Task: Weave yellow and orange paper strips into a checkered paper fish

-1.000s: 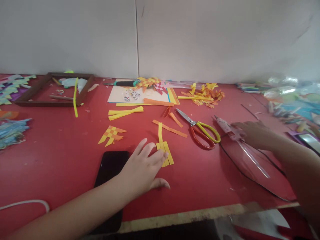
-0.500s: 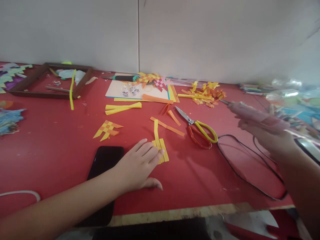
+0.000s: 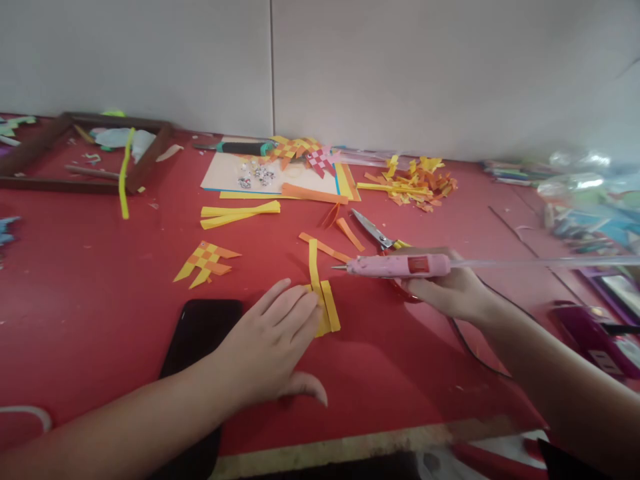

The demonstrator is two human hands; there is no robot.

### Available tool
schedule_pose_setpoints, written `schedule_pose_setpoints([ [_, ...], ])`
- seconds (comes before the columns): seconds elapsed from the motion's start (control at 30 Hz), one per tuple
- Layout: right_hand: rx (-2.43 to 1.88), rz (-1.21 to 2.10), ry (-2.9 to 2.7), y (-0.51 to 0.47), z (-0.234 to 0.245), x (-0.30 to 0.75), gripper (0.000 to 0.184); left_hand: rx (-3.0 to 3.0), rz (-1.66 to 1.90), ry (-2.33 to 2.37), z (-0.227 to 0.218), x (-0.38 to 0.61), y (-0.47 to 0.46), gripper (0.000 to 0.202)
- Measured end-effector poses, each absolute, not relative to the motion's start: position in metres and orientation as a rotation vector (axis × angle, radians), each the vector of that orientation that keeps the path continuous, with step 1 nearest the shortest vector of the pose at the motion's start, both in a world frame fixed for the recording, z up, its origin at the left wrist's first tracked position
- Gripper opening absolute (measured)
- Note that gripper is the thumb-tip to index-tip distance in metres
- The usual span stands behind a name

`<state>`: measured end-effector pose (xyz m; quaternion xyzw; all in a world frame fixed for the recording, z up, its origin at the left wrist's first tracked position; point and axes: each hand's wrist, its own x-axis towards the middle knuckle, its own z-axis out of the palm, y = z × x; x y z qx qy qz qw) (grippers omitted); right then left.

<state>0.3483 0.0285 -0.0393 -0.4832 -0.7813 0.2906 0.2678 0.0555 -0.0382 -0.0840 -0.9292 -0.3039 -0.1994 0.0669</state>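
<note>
My left hand (image 3: 273, 347) lies flat with fingers stretched, pressing on a small bundle of yellow paper strips (image 3: 326, 308) on the red table (image 3: 100, 300). My right hand (image 3: 450, 290) is closed round a pink glue gun (image 3: 400, 265), held level above the table. Its metal nozzle points left, a short way right of the upright yellow strip. A clear glue stick juts out of the gun's back toward the right. The gun's black cord (image 3: 475, 350) trails beneath my right wrist.
A black phone (image 3: 197, 340) lies under my left forearm. Scissors (image 3: 373, 232) with yellow and red handles sit behind the gun. A woven orange-yellow paper piece (image 3: 206, 261), loose strips (image 3: 237, 215), a card sheet (image 3: 270, 179), paper scraps (image 3: 417, 181) and a wooden frame (image 3: 75, 153) lie further back.
My right hand picked the glue gun up off the table at the right and swung it left, so its nozzle now points at the strips. My left hand stayed on the strips.
</note>
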Motion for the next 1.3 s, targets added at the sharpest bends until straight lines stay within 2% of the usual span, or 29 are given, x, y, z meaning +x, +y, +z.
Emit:
schedule_pose_setpoints([
  [0.3,-1.134,0.668,-2.360,0.034,-0.045,0.328,0.012,-2.838,-0.755,-0.873,-0.077,0.057,-0.042,0.089],
  [0.43,-1.049,0.681,-2.428,0.035,-0.044,0.318,0.009,-2.868,-0.747,-0.861,-0.079,0.057,-0.041,0.088],
  [0.63,-1.003,0.565,-2.462,0.036,-0.039,0.309,0.014,-2.916,-0.712,-0.860,-0.084,0.055,-0.044,0.090],
  [1.1,-0.942,0.770,-2.557,0.040,-0.037,0.309,0.038,-2.924,-0.673,-0.875,-0.086,0.054,-0.044,0.090],
  [1.3,-0.998,0.715,-2.571,0.042,-0.032,0.308,0.035,-2.953,-0.652,-0.887,-0.086,0.055,-0.044,0.089],
])
